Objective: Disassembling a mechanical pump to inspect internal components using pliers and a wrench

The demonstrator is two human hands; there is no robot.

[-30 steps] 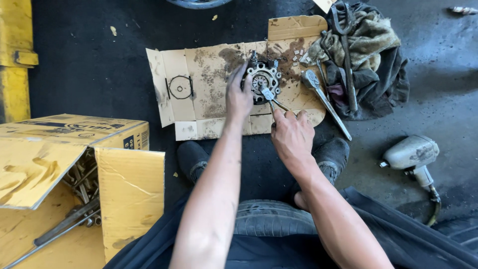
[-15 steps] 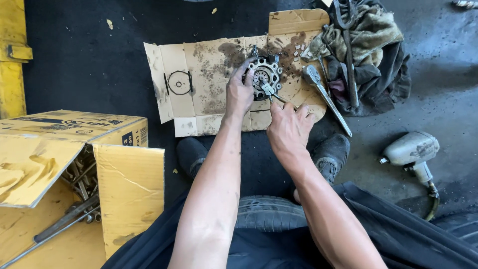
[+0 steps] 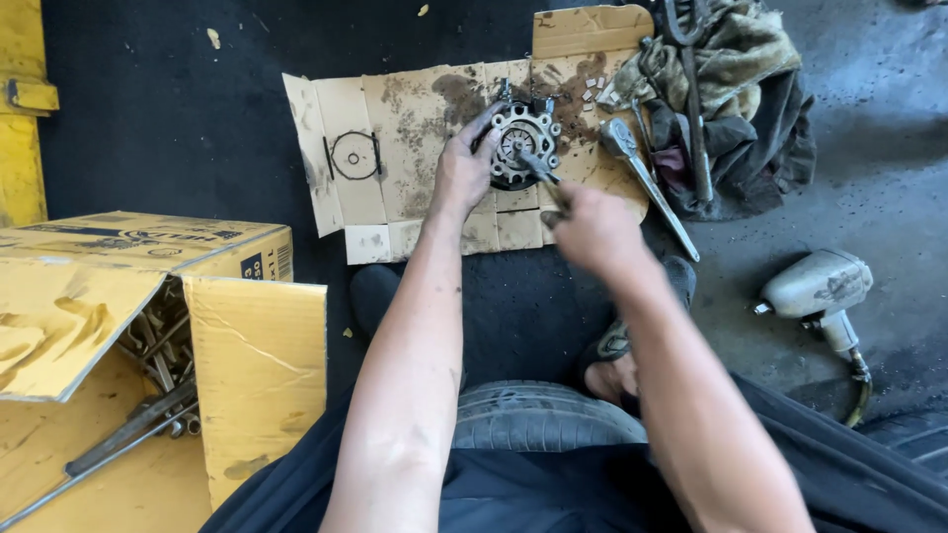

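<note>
Hands on the round metal hub: left gripping its rim, right clenched on, seemingly, a thin tool

Bare, grimy forearms — dark trousers, dark shoes — no sleeves, no gloves.

Harsh daylight, deep shadows, slight blur

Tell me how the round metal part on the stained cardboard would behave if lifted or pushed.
The round metal part looks solid and thick, so probably heavy for its size and stiff. Dark stains on the cardboard around it suggest grease, so it may be slippery. Lying flat, steadied by the left hand, it seems unlikely to roll.
</note>
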